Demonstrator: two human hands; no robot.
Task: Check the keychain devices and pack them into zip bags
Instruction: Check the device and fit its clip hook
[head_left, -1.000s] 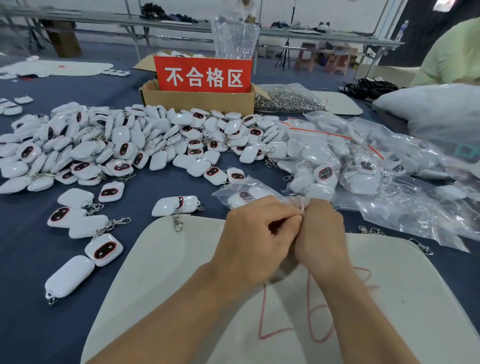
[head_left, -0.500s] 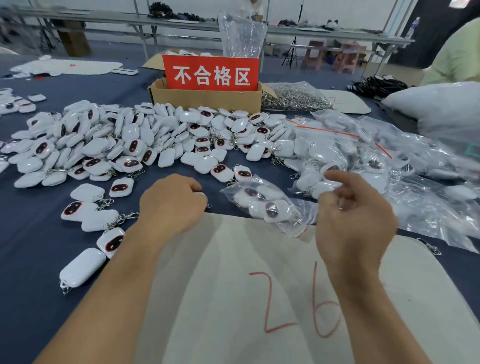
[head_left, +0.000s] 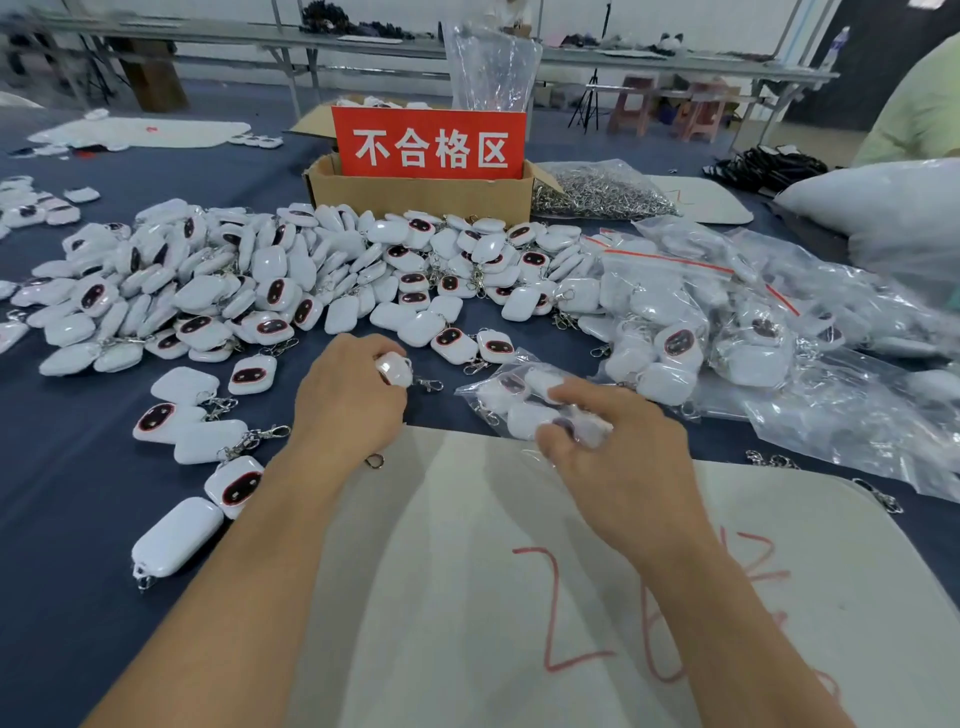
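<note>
Head cam is showing both hands working mid-frame over the blue tabletop (head_left: 62, 467). Left hand (head_left: 348, 402) is curling around one white keychain device (head_left: 396, 368), with its clasp poking out to the right. Right hand (head_left: 623, 457) is gripping the near end of a small zip bag (head_left: 519, 400) with a few devices inside, lying at the top edge of the white mat (head_left: 467, 571). A big loose pile of devices (head_left: 260, 280) is sprawling across the upper left, filled bags (head_left: 727, 322) are heaping up at right, and a cardboard box (head_left: 415, 195) with a red sign (head_left: 428, 143) is standing at top centre.
</note>
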